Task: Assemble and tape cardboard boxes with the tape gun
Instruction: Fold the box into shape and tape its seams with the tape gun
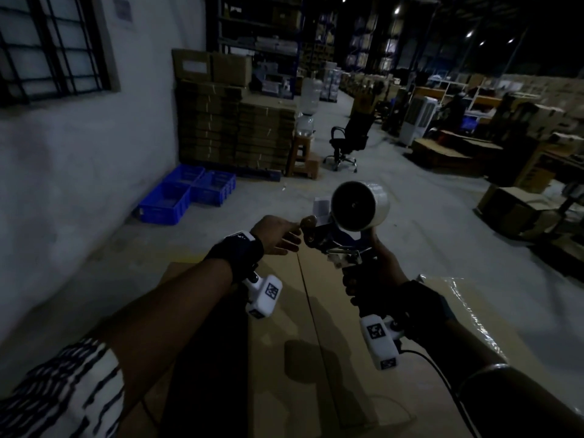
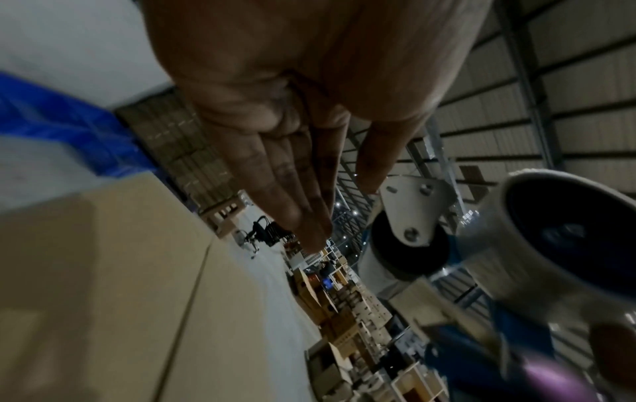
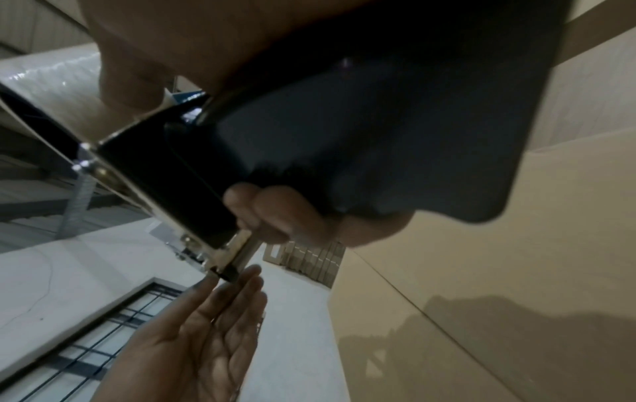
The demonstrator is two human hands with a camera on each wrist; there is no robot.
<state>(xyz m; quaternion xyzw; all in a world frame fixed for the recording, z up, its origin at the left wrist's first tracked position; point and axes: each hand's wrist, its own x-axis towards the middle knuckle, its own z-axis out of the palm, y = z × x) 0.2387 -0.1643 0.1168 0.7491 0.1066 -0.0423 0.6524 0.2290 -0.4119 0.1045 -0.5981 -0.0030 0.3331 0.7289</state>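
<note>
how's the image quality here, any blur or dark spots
Head view: dim warehouse, hard shadows on the cardboard box, edges bent by the wide lens. Left wrist view: left hand and tape gun smeared and soft. Right wrist view: right hand blurred, handle nearly black.

The cardboard box [image 1: 331, 311] has a smooth, matt tan paper face, with a strip of glossy clear tape [image 1: 471, 311] wrinkled along its right side. The tape gun [image 1: 344, 245] shows shiny bare metal plates and screws, a dark matt handle, and a glossy, pale roll of tape [image 1: 363, 205]. The crates [image 1: 186, 194] by the wall look like blue moulded plastic.
</note>
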